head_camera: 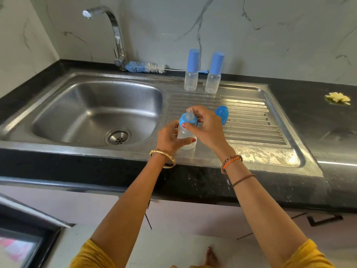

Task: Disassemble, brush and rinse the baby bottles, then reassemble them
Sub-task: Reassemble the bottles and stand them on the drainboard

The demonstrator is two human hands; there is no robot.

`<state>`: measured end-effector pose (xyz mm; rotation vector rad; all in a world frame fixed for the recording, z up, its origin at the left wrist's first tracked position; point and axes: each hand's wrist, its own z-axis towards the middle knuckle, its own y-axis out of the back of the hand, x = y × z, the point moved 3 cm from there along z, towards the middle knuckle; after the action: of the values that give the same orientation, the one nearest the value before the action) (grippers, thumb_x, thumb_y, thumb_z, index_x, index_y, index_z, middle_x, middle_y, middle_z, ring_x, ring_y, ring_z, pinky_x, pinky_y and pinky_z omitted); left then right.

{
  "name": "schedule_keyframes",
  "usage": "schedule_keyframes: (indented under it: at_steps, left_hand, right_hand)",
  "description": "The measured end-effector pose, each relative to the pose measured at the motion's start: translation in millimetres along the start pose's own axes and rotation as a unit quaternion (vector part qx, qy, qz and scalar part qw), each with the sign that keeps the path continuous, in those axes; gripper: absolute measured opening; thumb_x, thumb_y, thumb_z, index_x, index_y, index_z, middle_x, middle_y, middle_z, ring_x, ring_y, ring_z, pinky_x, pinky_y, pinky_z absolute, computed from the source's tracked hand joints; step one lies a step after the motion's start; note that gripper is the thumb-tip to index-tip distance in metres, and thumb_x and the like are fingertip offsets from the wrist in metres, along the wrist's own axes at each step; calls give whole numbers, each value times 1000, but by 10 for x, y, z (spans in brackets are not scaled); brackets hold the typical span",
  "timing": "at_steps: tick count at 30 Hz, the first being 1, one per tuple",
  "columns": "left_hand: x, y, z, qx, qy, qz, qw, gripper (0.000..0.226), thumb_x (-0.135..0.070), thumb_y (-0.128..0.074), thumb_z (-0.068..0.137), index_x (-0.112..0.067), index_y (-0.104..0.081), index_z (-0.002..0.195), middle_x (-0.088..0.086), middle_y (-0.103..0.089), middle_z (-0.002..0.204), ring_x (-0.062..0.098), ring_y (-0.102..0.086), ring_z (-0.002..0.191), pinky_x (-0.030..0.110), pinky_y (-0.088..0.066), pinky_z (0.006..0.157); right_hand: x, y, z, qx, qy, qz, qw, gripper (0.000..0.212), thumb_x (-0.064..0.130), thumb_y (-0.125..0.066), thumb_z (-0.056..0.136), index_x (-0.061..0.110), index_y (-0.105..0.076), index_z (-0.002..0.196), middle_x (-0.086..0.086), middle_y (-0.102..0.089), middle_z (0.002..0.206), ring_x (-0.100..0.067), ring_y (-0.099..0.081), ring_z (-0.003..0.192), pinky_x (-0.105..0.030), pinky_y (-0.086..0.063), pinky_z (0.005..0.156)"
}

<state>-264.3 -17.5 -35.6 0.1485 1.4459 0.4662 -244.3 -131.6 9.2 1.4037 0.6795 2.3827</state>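
My left hand [170,138] grips the clear body of a baby bottle [184,135] held above the steel drainboard [251,132]. My right hand [204,126] is closed around the bottle's blue collar ring [182,121], from which a clear nipple [190,115] sticks up. The bottle's blue cap [222,114] lies on its side on the drainboard just right of my right hand. Two more capped bottles, one [191,71] and the other [214,74], stand upright at the back of the drainboard. A blue and white bottle brush [144,67] lies on the counter behind the sink.
The sink basin [92,113] with its drain is to the left, a curved tap [114,33] rising behind it. A black counter [309,113] extends right, with a yellow scrap [337,97] on it. A marble wall stands behind.
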Motion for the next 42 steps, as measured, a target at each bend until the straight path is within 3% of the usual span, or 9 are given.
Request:
schedule_keyframes:
  at_steps: [10, 18, 22, 27, 30, 33, 35, 39, 42]
  left_hand:
    - [35, 19, 28, 4, -6, 2, 1000, 52, -16, -81, 67, -9, -59, 112, -5, -58, 101, 9, -52, 90, -5, -39, 67]
    - [43, 32, 50, 17, 11, 20, 1000, 53, -17, -81, 67, -9, -58, 115, 5, -63, 109, 10, -53, 92, 9, -41, 78]
    - [25, 30, 37, 15, 12, 18, 1000, 53, -16, -82, 65, -9, -59, 113, 3, -62, 108, 10, -53, 94, 0, -42, 68]
    - [18, 29, 26, 4, 15, 18, 1000, 53, -15, -82, 65, -10, -59, 112, -3, -60, 102, 12, -55, 96, 5, -43, 70]
    - [37, 30, 52, 18, 14, 34, 999, 53, -17, -82, 65, -10, -60, 113, -4, -62, 99, 10, -56, 92, 5, -44, 70]
    - [56, 40, 69, 21, 33, 32, 999, 61, -17, -83, 63, -11, -57, 119, 0, -62, 107, 11, -56, 95, 10, -45, 72]
    - [58, 40, 68, 15, 37, 32, 999, 62, -18, -83, 64, -11, -56, 119, 0, -61, 108, 11, -55, 95, 8, -43, 68]
    - [62, 39, 69, 14, 29, 42, 999, 60, -18, -83, 64, -10, -58, 118, 3, -62, 108, 12, -55, 95, 8, -41, 72]
    - [44, 37, 55, 15, 20, 36, 999, 56, -17, -82, 65, -10, -59, 116, 4, -64, 108, 15, -57, 99, 15, -43, 83]
  right_hand:
    - [-58, -17, 15, -5, -17, 21, 1000, 37, 17, -77, 74, 7, -59, 104, 6, -57, 92, -7, -55, 82, 0, -43, 68]
    - [-28, 79, 229, 162, -10, -52, 985, 40, 9, -75, 74, 8, -59, 110, 0, -62, 101, -15, -59, 93, -21, -46, 82]
    - [-76, 58, 135, 52, 1, -39, 998, 42, 25, -82, 67, 9, -59, 98, 8, -57, 89, -8, -55, 79, -10, -44, 68]
    - [-120, -70, 71, -15, -17, -33, 999, 50, 34, -83, 64, 11, -50, 93, 1, -50, 91, -13, -48, 83, -10, -34, 65]
    - [-190, -42, 73, 47, -20, -9, 999, 54, 37, -81, 66, 17, -49, 104, 5, -49, 104, -11, -45, 97, -13, -32, 75]
    - [-214, 18, 85, 156, -37, 85, 983, 66, 19, -75, 76, 18, -41, 133, 11, -44, 125, -4, -40, 115, -13, -33, 91]
    - [-199, 30, 99, 198, -16, 84, 977, 63, 8, -69, 80, 13, -42, 136, 11, -47, 122, -4, -43, 114, -11, -36, 93]
    - [-202, 54, 129, 137, 5, 52, 989, 49, 10, -77, 72, 7, -57, 117, 8, -56, 103, -4, -53, 94, 4, -36, 78]
    - [-197, -1, 89, 49, 7, 44, 998, 43, 21, -84, 63, 11, -55, 94, 3, -58, 90, -3, -53, 78, -1, -40, 68]
